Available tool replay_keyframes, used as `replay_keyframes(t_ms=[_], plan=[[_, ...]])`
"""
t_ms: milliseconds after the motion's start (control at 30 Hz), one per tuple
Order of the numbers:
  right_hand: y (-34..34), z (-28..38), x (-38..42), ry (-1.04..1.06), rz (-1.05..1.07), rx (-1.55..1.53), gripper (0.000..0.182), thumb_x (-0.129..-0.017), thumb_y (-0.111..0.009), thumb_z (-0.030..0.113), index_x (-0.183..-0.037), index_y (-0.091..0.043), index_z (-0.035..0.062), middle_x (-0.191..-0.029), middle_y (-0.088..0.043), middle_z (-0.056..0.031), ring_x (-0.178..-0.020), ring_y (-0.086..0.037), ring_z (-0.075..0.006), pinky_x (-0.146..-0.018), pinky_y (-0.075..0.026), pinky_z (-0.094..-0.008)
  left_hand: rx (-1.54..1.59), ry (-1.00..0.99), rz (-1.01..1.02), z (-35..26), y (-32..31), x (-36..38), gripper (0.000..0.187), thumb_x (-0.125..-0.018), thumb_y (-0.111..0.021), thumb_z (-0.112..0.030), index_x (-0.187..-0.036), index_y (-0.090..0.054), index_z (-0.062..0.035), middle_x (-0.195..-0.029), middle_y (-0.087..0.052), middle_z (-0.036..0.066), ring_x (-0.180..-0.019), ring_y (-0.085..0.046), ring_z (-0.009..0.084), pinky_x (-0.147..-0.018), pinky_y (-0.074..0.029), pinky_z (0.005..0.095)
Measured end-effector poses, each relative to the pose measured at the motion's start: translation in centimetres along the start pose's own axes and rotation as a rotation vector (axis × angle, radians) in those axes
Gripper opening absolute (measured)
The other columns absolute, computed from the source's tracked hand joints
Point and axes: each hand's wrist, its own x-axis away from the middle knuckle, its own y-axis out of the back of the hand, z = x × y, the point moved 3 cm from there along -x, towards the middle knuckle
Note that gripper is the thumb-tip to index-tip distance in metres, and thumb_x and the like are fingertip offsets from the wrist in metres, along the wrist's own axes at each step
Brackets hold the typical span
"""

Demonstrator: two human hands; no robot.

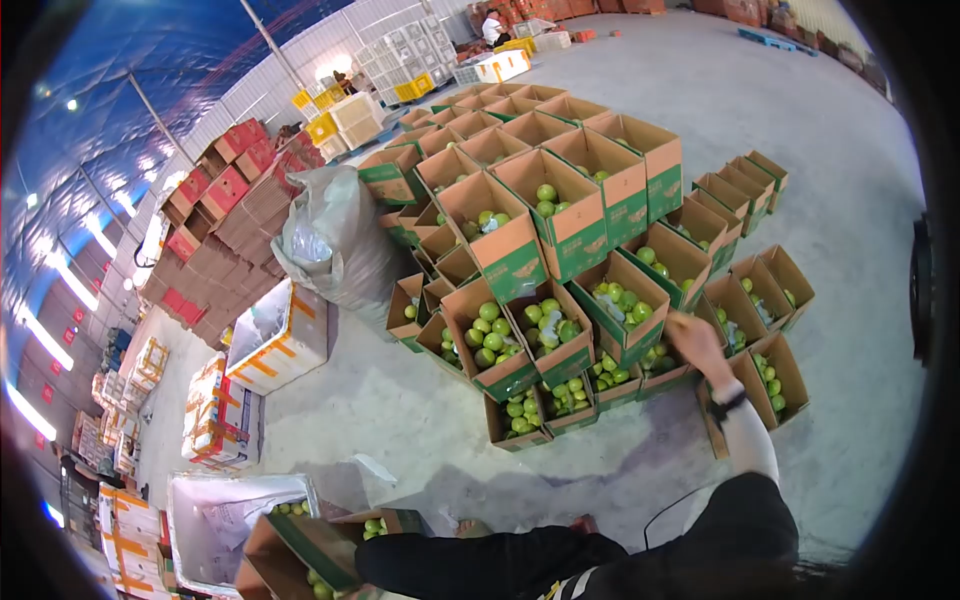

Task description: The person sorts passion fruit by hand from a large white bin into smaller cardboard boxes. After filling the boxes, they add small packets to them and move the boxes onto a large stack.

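Observation:
My right hand (697, 342), with a dark band at the wrist, is at the right side of an open green-and-brown cardboard box (625, 338) of green fruit. Its slightly blurred fingers are closed at the box's edge. This box rests on other boxes at the front of the stack. A dark sleeve (450, 562) reaches left to another open cardboard box (290, 550) at the bottom left, where green fruit shows. My left hand cannot be seen there.
Many fruit boxes (575, 235) are stacked ahead, with more at the right (785, 375). At the left are a large sack (345, 245), white foam boxes (300, 330) and flattened cartons (225, 270). A person (494, 29) is in the far background.

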Motion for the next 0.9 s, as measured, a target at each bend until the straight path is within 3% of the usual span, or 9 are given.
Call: replay_keyframes(t_ms=[67,167,300,333,467,633,667,733,900], plan=[[-3.8,9.9,-4.0,-0.101,0.327,-0.540,0.031,-0.096,-0.054,0.026,-0.113,-0.063,0.0029,-0.088,-0.070,-0.0070,-0.081,-0.067,-0.0112,-0.065,-0.052,-0.0281,0.238,0.106,-0.153,0.0,4.5,-3.9,0.017,-0.081,-0.063,-0.025,-0.095,-0.066,-0.0154,-0.081,-0.065,0.018,-0.075,-0.064,0.0360,-0.065,-0.052,0.0439],[-15.4,12.9,-11.0,-0.326,0.598,-0.825,0.040,-0.096,-0.052,0.017,-0.126,-0.049,-0.0086,-0.110,-0.064,-0.0194,-0.093,-0.067,-0.0291,-0.071,-0.055,-0.0365,0.623,0.503,-0.177,-1.8,12.0,-8.5,0.040,-0.075,-0.068,-0.026,-0.107,-0.066,-0.0016,-0.095,-0.066,0.027,-0.093,-0.062,0.0449,-0.085,-0.048,0.0486],[-19.4,16.7,-15.0,-0.589,0.451,-1.029,0.040,-0.085,-0.059,0.007,-0.122,-0.050,-0.0035,-0.116,-0.055,-0.0176,-0.102,-0.055,-0.0291,-0.079,-0.050,-0.0425,0.361,0.186,-0.296,-4.4,17.2,-12.9,0.023,-0.077,-0.068,-0.023,-0.092,-0.063,-0.0061,-0.079,-0.066,0.021,-0.079,-0.062,0.0428,-0.069,-0.048,0.0518],[-25.4,14.1,-21.3,-0.120,0.559,-1.431,0.043,-0.084,-0.059,0.004,-0.126,-0.052,0.0017,-0.108,-0.056,-0.0103,-0.093,-0.053,-0.0210,-0.079,-0.048,-0.0373,0.330,0.111,-0.300,-5.6,18.3,-13.7,0.022,-0.077,-0.068,-0.025,-0.088,-0.061,-0.0067,-0.076,-0.065,0.020,-0.076,-0.062,0.0418,-0.067,-0.047,0.0514],[-0.2,28.2,-11.0,0.719,-0.135,-0.873,0.054,-0.090,-0.049,0.002,-0.144,-0.040,0.0092,-0.149,-0.039,-0.0076,-0.137,-0.034,-0.0148,-0.104,-0.036,-0.0281,0.325,-0.234,-0.259,-13.5,21.0,-17.0,0.019,-0.082,-0.065,-0.029,-0.083,-0.059,-0.0114,-0.066,-0.064,0.015,-0.063,-0.063,0.0365,-0.057,-0.048,0.0484],[3.0,28.0,8.3,0.835,0.790,-0.346,0.047,-0.093,-0.060,0.025,-0.134,-0.049,0.0055,-0.129,-0.057,-0.0118,-0.122,-0.053,-0.0248,-0.100,-0.044,-0.0365,0.331,-0.706,-0.022,-30.9,20.2,-17.8,0.022,-0.088,-0.057,-0.036,-0.087,-0.061,-0.0145,-0.064,-0.065,0.011,-0.060,-0.065,0.0323,-0.053,-0.050,0.0457],[1.7,26.6,12.2,1.059,0.624,-0.170,0.056,-0.089,-0.062,0.036,-0.134,-0.049,0.0054,-0.131,-0.055,-0.0138,-0.121,-0.052,-0.0299,-0.100,-0.044,-0.0403,0.302,-0.831,0.042,-34.9,20.1,-17.4,0.024,-0.090,-0.053,-0.037,-0.090,-0.060,-0.0141,-0.066,-0.066,0.010,-0.062,-0.066,0.0305,-0.053,-0.051,0.0452],[-2.4,21.5,17.5,0.924,0.512,0.120,0.075,-0.082,-0.061,0.054,-0.134,-0.047,0.0015,-0.133,-0.051,-0.0198,-0.124,-0.049,-0.0347,-0.099,-0.044,-0.0438,0.296,-1.095,0.109,-42.7,19.1,-15.8,0.025,-0.094,-0.049,-0.034,-0.098,-0.059,-0.0125,-0.078,-0.069,0.010,-0.068,-0.069,0.0274,-0.058,-0.053,0.0436],[-5.7,10.8,22.7,0.276,0.228,0.298,0.013,-0.076,-0.061,0.019,-0.078,-0.058,0.0065,-0.074,-0.065,-0.0104,-0.064,-0.064,-0.0326,-0.059,-0.052,-0.0424,0.431,-1.452,-0.162,-55.6,20.1,-11.3,0.015,-0.079,-0.057,-0.011,-0.093,-0.061,-0.0147,-0.089,-0.067,0.005,-0.086,-0.066,0.0232,-0.077,-0.050,0.0377]])
